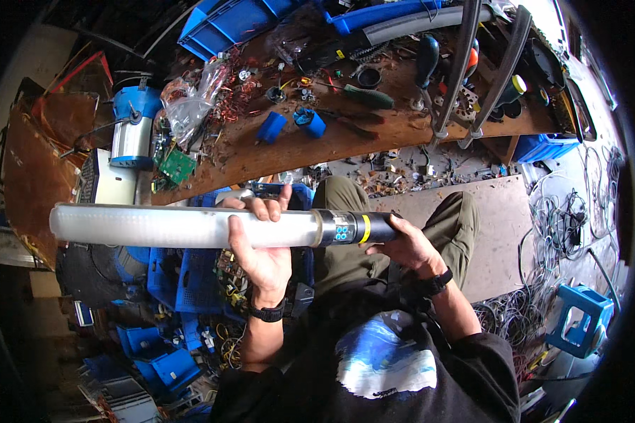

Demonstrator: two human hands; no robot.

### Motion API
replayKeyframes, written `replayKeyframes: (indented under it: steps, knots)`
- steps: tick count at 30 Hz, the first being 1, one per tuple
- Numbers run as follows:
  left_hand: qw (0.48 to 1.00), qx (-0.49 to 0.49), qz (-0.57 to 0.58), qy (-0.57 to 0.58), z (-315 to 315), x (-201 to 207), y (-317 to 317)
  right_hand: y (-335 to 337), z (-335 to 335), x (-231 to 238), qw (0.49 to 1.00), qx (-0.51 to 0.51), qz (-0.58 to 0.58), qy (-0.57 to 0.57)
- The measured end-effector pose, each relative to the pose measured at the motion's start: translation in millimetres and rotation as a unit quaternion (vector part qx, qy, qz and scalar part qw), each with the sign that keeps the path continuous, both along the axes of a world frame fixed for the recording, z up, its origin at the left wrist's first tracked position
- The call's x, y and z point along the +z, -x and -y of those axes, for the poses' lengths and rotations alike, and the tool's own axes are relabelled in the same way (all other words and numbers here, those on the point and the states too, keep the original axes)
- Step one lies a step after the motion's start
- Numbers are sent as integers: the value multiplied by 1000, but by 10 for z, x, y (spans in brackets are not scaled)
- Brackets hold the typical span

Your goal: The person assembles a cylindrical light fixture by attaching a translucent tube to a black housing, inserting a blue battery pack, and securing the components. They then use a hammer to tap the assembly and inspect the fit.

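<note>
Brown wooden tabletop [236, 158] ahead; left hand [262, 258] cradles, right hand [412, 247] grips the long white-and-black plastic tube [141, 225]: keep it level.

I have the long tube [155, 227] lying nearly level across my view, milky white and rounded at its left end. Past a dull collar [317, 228] I see a clear section [341, 229] with small light-blue shapes, then a yellow band [365, 228] and a black end piece [381, 228]. The left hand [264, 264] grips the white part, the right hand [414, 248] the black end.
</note>
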State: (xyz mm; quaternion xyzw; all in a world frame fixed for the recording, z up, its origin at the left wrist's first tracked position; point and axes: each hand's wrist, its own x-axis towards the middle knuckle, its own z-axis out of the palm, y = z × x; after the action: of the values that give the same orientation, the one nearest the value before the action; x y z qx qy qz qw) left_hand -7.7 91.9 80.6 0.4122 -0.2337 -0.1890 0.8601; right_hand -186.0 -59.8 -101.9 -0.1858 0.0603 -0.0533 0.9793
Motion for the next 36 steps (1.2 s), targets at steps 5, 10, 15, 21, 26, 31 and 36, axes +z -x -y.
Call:
replayKeyframes:
  steps: [5,10,15,21,26,31,36]
  knots:
    - [996,-78,-48,14,-17,-188,-47,148,-26,-196,995,-14,-88,-53]
    - [994,-90,-66,22,33,-405,1,177,-47,-372,976,-40,-194,-92]
    - [995,-93,-32,-16,80,-585,22,302,-22,-559,980,-16,-192,-45]
    - [990,-141,-4,-7,166,-736,45,453,55,-827,980,10,-201,3]
    - [989,-125,15,-76,203,-884,88,490,103,-1176,974,-13,-220,-53]
    - [985,-161,6,-54,274,-963,144,556,214,-1432,963,-12,-255,-91]
    - [975,-217,-16,32,373,-838,102,726,340,-1398,936,193,-65,-287]
